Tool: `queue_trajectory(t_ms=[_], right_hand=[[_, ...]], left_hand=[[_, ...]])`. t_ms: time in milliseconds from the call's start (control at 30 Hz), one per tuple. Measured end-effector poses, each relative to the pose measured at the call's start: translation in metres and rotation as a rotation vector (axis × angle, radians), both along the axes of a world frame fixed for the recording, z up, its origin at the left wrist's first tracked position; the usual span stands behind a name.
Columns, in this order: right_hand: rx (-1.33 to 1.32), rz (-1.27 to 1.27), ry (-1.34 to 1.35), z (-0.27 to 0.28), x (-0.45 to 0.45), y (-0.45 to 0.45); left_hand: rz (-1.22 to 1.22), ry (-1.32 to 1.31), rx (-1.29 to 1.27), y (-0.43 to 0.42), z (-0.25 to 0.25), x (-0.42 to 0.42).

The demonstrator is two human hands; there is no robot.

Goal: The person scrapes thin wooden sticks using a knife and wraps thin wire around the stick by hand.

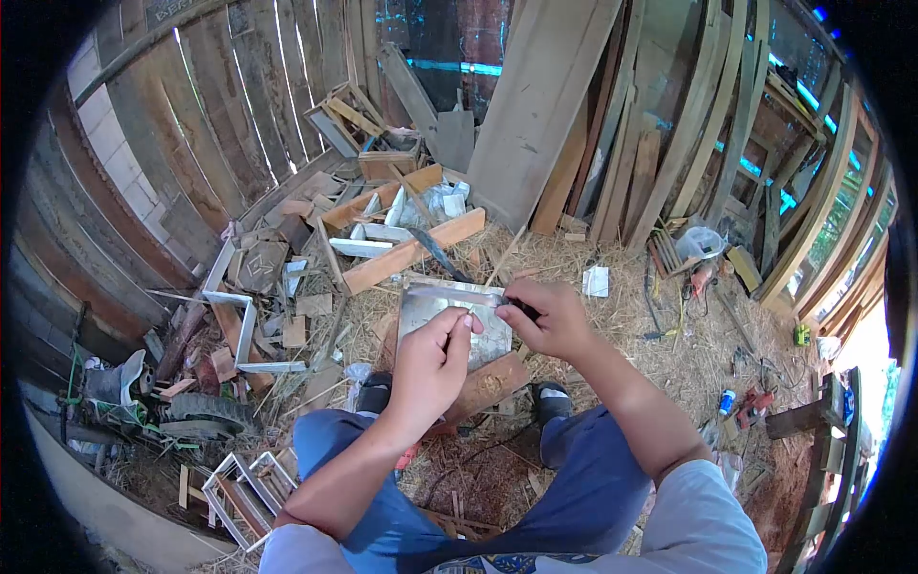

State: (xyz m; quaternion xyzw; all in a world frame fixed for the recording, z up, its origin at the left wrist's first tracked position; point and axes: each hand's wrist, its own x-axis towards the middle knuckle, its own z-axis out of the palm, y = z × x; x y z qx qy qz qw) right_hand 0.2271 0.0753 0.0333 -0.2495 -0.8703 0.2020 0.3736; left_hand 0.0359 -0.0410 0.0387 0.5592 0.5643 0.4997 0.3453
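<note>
My right hand (547, 320) is closed round the dark handle of a knife (469, 295), whose flat metal blade points left. My left hand (440, 354) is closed in a pinch below the blade; a small thing shows at its fingertips, too small to name. Both hands are above a metal-topped square surface (417, 311). A wood block (488, 386) lies at that surface's near edge, between my feet.
Boards (540, 105) lean on the back wall. A wooden frame (416, 251) and scrap wood lie ahead on straw. White frames (251, 493) and a wheel (206, 418) are at left. A blue can (728, 402) and a red tool (755, 407) lie at right.
</note>
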Motion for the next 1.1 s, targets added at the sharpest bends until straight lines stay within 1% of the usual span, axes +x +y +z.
queue_trajectory(t_ms=[33, 100, 167, 233, 300, 367, 567, 633, 667, 733, 767, 833, 867, 933, 1000, 1033, 1100], right_hand=[[0.040, 0.021, -0.051, 0.003, 0.001, -0.001], [0.090, 0.023, -0.053, 0.007, -0.002, -0.004], [0.137, 0.026, -0.053, 0.009, -0.005, -0.007], [0.152, 0.004, -0.101, 0.011, -0.007, -0.009], [0.191, -0.005, -0.091, 0.012, -0.008, -0.010], [0.232, -0.014, -0.078, 0.013, -0.009, -0.011], [0.306, -0.022, -0.089, 0.013, -0.005, -0.005], [0.357, -0.053, -0.007, 0.007, -0.003, 0.003], [0.360, -0.055, -0.007, 0.009, 0.001, 0.011], [0.096, -0.455, 0.282, 0.014, 0.016, 0.032], [0.101, -0.459, 0.277, 0.010, 0.026, 0.039], [-0.123, -0.462, 0.487, 0.012, 0.038, 0.050], [-0.114, -0.458, 0.488, 0.008, 0.039, 0.051], [0.163, -0.344, 0.267, 0.008, 0.024, 0.027], [0.019, -0.217, 0.162, 0.004, 0.009, 0.008], [0.014, -0.218, 0.161, 0.005, 0.005, 0.004], [0.230, -0.007, -0.046, 0.007, 0.000, 0.000]], left_hand=[[0.026, 0.043, 0.030, -0.002, 0.003, 0.000], [0.051, 0.086, 0.062, -0.005, 0.006, 0.002], [0.096, 0.096, 0.193, -0.006, 0.007, 0.003], [0.103, 0.140, 0.212, -0.008, 0.010, 0.001], [0.111, 0.182, 0.233, -0.011, 0.014, 0.000], [0.095, 0.271, 0.189, -0.015, 0.020, -0.001], [0.088, 0.258, 0.276, -0.015, 0.020, 0.001], [0.094, 0.235, 0.285, -0.015, 0.018, 0.003], [0.101, 0.212, 0.290, -0.016, 0.018, 0.004], [0.067, 0.186, 0.253, -0.022, 0.022, 0.004], [0.033, 0.159, 0.215, -0.024, 0.023, 0.006], [0.036, 0.153, 0.220, -0.024, 0.019, 0.006], [0.044, 0.156, 0.215, -0.021, 0.016, 0.005], [0.048, 0.138, 0.206, -0.014, 0.009, 0.001], [0.051, 0.120, 0.185, -0.013, 0.008, 0.001], [0.049, 0.110, 0.152, -0.014, 0.010, 0.001], [0.046, 0.101, 0.117, -0.015, 0.011, 0.003]])
